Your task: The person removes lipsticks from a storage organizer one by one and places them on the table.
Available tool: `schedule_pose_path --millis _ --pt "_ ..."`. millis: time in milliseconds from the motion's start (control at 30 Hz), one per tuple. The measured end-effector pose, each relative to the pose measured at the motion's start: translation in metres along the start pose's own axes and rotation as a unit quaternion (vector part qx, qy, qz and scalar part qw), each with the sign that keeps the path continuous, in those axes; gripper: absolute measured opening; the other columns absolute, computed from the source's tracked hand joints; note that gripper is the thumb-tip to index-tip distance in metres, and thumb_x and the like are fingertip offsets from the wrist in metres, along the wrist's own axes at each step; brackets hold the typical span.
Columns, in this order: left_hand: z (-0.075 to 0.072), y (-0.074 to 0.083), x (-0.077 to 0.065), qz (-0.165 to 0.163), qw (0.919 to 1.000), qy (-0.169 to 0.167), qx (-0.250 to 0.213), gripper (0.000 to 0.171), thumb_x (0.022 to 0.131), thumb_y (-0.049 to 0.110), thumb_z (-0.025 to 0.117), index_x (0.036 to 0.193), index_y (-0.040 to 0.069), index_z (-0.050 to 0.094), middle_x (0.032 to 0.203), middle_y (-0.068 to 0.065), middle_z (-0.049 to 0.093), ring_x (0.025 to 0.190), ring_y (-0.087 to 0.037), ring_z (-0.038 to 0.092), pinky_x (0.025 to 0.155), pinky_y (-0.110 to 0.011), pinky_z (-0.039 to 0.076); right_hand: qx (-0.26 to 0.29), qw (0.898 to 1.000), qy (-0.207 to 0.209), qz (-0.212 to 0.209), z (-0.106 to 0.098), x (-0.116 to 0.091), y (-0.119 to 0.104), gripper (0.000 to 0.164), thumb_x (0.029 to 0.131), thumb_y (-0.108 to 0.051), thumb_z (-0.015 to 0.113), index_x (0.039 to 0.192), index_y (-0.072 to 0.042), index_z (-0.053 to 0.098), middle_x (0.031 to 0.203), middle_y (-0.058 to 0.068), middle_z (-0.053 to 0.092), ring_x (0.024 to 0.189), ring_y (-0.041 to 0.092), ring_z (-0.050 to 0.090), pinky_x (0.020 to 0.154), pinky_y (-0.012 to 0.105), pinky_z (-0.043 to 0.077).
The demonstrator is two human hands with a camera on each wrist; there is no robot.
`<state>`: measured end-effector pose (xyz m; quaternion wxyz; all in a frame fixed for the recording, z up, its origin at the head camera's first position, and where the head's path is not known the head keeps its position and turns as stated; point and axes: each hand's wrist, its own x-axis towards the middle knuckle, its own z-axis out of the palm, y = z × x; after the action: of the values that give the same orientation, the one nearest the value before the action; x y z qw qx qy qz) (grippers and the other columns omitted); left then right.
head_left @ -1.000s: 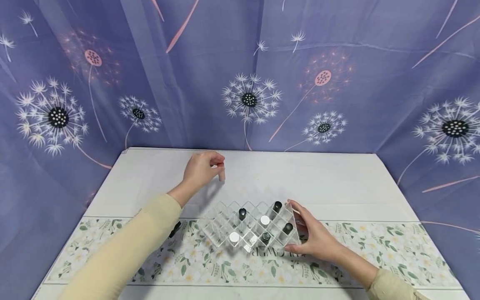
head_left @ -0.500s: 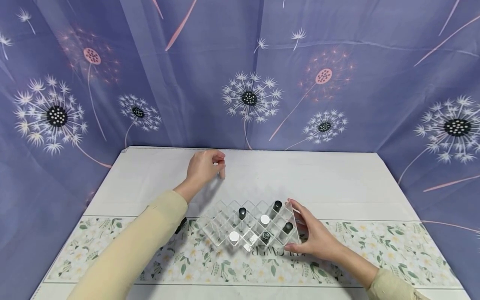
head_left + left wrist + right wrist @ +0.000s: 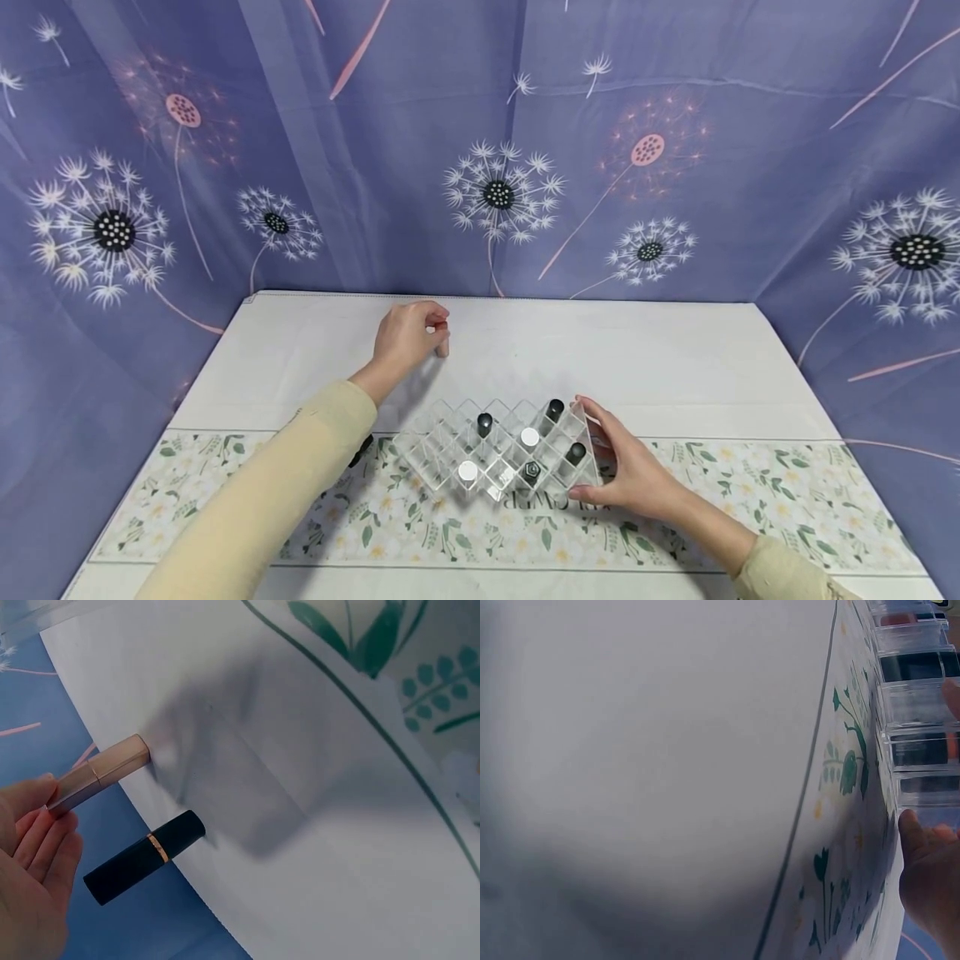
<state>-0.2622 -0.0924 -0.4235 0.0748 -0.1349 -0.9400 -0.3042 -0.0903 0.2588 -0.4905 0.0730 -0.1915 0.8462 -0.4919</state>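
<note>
Rose-gold tube [image 3: 103, 772] — pinched in left grip [image 3: 406, 333], black tube [image 3: 141, 859] near

A creased violet-blue cloth [image 3: 405, 167] stands up behind the white counter [image 3: 637, 367] and carries on around both its ends. I can see large white dandelions printed on it, one above the middle of the counter's far edge [image 3: 498, 193], others beyond its left and right ends. Pink flower heads [image 3: 647, 150] show above the counter too. Across the counter's nearer part runs a floral band [image 3: 480, 533], leafy green between dark lines, with dark lettering [image 3: 540, 501] partly covered.
</note>
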Motion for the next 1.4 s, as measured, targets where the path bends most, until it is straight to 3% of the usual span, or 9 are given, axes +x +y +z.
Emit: schedule_pose_path --millis 433,633,967,1400 --pt "-0.01 0.003 -0.003 -0.003 0.9997 -0.024 0.01 0.041 0.091 0.024 0.087 0.13 0.015 0.078 0.121 -0.002 0.08 0.116 -0.025 0.073 0.098 -0.044 0.057 0.009 1.0 -0.003 -0.001 -0.001 0.001 -0.001 0.123 0.079 -0.026 0.099 0.171 -0.009 0.019 0.168 0.029 0.034 0.144 0.052 0.048 0.112 0.02 0.045" --pt "-0.029 0.008 -0.011 0.019 0.9991 -0.038 -0.01 0.051 0.09 0.034 0.087 0.136 0.015 0.075 0.129 -0.005 0.077 0.119 -0.03 0.072 0.1 -0.047 0.057 0.008 1.0 -0.001 0.002 -0.001 0.001 -0.003 0.126 0.077 -0.027 0.099 0.171 -0.008 0.018 0.168 0.029 0.034 0.143 0.052 0.05 0.112 0.021 0.045" --pt "-0.07 0.004 -0.031 0.068 0.9965 -0.045 -0.018 0.06 0.089 0.032 0.09 0.141 0.012 0.071 0.138 -0.007 0.072 0.123 -0.033 0.071 0.107 -0.051 0.055 0.003 1.0 -0.003 -0.003 -0.001 0.002 -0.001 0.125 0.079 -0.027 0.098 0.172 -0.013 0.017 0.168 0.031 0.033 0.142 0.053 0.05 0.112 0.022 0.046" --pt "-0.092 -0.001 -0.057 0.08 0.9925 -0.079 -0.05 0.067 0.085 0.03 0.094 0.144 0.013 0.069 0.144 -0.006 0.069 0.129 -0.035 0.068 0.108 -0.048 0.056 0.01 1.0 -0.002 0.006 0.001 0.001 -0.001 0.128 0.076 -0.028 0.1 0.172 -0.01 0.017 0.168 0.03 0.033 0.142 0.051 0.051 0.113 0.024 0.046"
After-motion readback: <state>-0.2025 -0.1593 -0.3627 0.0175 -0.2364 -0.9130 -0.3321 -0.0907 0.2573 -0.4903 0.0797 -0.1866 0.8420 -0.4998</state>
